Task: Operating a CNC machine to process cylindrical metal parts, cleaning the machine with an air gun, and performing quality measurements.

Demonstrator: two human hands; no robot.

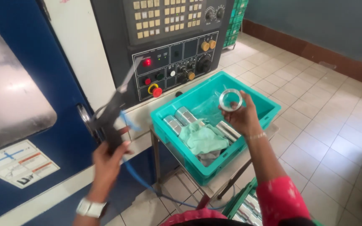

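My right hand (240, 117) holds a shiny metal ring (230, 99) above a teal plastic crate (269, 109). Inside the crate lie several metal cylinders (180, 117) and a pale green cloth (202, 139). My left hand (107, 161) grips a black air blow gun (113, 113) with a long nozzle pointing up and to the right, a blue hose (141, 178) trailing from it down to the floor. The left hand is in front of a blue machine door (42, 83).
A machine control panel (170, 46) with keys, knobs and a red emergency button (156, 91) stands behind the crate. The crate rests on a small metal stand (227, 173). Green crates (234, 23) are stacked at the back; another green crate with metal parts (246, 205) sits below. Tiled floor on the right.
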